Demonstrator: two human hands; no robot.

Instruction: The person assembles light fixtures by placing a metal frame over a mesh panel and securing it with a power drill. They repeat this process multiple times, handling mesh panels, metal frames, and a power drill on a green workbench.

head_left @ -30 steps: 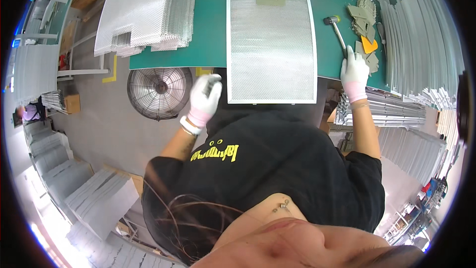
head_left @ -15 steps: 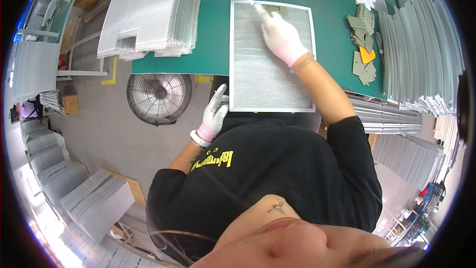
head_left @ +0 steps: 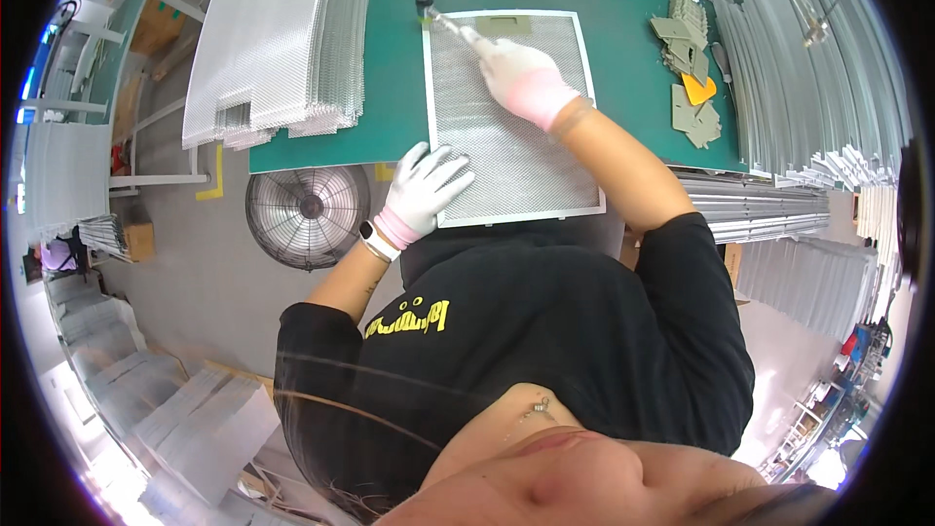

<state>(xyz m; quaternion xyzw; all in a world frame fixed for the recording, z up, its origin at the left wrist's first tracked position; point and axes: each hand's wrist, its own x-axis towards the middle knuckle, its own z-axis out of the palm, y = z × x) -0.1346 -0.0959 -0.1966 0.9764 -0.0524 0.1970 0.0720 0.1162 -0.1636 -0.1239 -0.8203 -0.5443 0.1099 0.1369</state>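
A framed mesh panel (head_left: 516,161) with a thin white border lies on the green table, its near edge toward my body. A khaki rectangular plate (head_left: 504,25) sits at the panel's far edge. In my right hand (head_left: 523,76), gloved in white with a pink cuff, is a small hammer (head_left: 425,6) with a black head. The head is over the panel's far left corner; whether it touches the frame I cannot tell. My left hand (head_left: 426,191), gloved alike, rests with fingers spread across the panel's near left edge.
A tall stack of mesh sheets (head_left: 278,39) stands on the table's left. Khaki plates (head_left: 696,115), a yellow piece (head_left: 697,89) and a dark-handled tool (head_left: 721,63) lie at the right. Beyond them are upright rows of pale strips (head_left: 794,78). A round floor fan (head_left: 309,206) stands left of me.
My left hand has come up from beside the panel onto its left edge, fingers spreading. The hammer has swung down and left to the panel's far left corner.
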